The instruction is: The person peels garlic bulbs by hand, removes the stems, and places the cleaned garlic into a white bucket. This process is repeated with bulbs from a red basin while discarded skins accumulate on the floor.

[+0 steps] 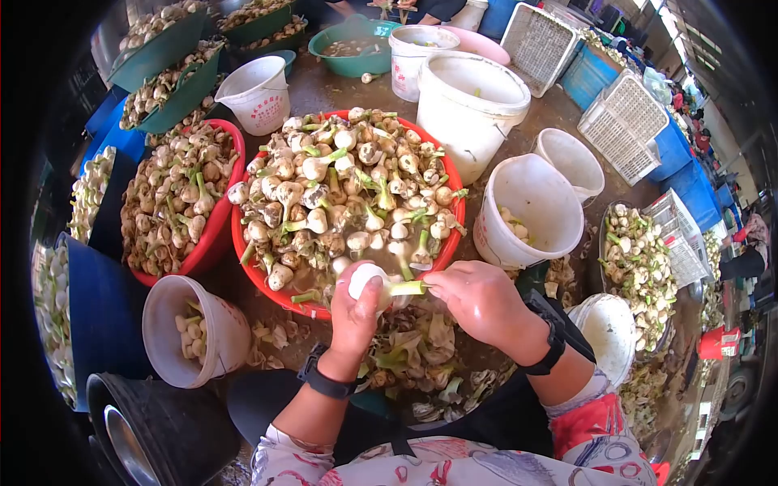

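A peeled white garlic bulb (367, 278) with a pale green stem sits in my left hand (354, 312), the fingers and thumb wrapped round the bulb. My right hand (480, 300) is closed at the stem's tip and pinches its end. Just beyond both hands stands a red basin (279, 298) heaped with unpeeled, muddy garlic bulbs (332, 186), with brown water showing at its near side. Below my hands lies a pile of stripped husks and leaves (417, 348).
To the left are a white bucket (166, 312) with some peeled garlic and a second red basin (235, 174) of garlic. White buckets (531, 194) stand on the right, beside a heap of cleaned garlic (640, 267). A black bucket (162, 421) is at lower left.
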`<state>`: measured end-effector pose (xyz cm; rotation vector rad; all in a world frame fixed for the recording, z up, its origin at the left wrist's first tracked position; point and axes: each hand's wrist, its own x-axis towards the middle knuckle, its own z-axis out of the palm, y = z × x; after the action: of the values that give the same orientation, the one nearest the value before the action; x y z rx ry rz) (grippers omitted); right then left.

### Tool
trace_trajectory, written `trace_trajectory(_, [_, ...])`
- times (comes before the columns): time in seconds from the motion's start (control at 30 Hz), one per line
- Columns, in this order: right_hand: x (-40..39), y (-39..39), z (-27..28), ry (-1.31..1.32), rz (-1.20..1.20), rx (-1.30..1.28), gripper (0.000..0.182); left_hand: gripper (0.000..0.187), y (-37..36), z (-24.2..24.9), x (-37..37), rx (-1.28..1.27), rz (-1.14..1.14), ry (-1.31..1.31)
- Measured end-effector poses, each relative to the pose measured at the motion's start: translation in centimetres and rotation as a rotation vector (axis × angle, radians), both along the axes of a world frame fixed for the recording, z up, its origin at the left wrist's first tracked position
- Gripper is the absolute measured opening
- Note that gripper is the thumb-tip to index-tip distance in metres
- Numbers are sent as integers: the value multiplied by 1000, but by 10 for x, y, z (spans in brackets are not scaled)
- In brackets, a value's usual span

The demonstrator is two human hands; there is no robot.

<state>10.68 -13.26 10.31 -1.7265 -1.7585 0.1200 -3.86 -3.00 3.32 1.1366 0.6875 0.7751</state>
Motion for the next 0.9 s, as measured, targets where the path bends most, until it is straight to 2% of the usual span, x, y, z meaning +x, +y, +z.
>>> trace_trajectory(0.03, [2,-2,-2,-73,16,-46,10,39,1,-3,0,2,-5,2])
trace_trajectory(0.1, [4,-4,-5,-145,23,-92,10,37,4,-11,0,354,108,116])
trace_trajectory(0.13, [5,-4,-7,-183,8,-95,12,37,5,-12,0,357,102,116])
trace_trajectory(0.2, [2,-5,-9,-216,-14,-99,15,38,7,-12,-2,569,145,209])
trace_trajectory(0.27, [-3,-5,-8,-126,-63,-46,11,38,6,-9,-3,604,163,214])
trace_trajectory(0.37, [-1,-5,-9,-201,28,-89,9,39,5,-1,-6,713,175,241])
trace_trajectory(0.53, [-7,-5,-7,-175,-22,-81,7,42,5,8,-8,830,148,275])
trace_trajectory(0.6, [-6,-4,-9,-145,-54,-67,5,45,6,7,-8,997,261,203])
trace_trajectory(0.67, [7,-2,-16,72,-248,25,7,49,8,12,-15,1007,303,179])
trace_trajectory(0.7, [14,0,-14,243,-263,32,11,53,11,14,-18,1010,356,154])
trace_trajectory(0.77, [15,-5,-3,152,-233,-88,13,56,14,16,-21,1027,350,105])
trace_trajectory(0.83, [10,-6,-12,77,-209,-154,13,59,15,20,-25,1248,373,129])
trace_trajectory(0.9, [12,-8,-25,-1,-190,-228,14,62,12,16,-22,1232,399,93])
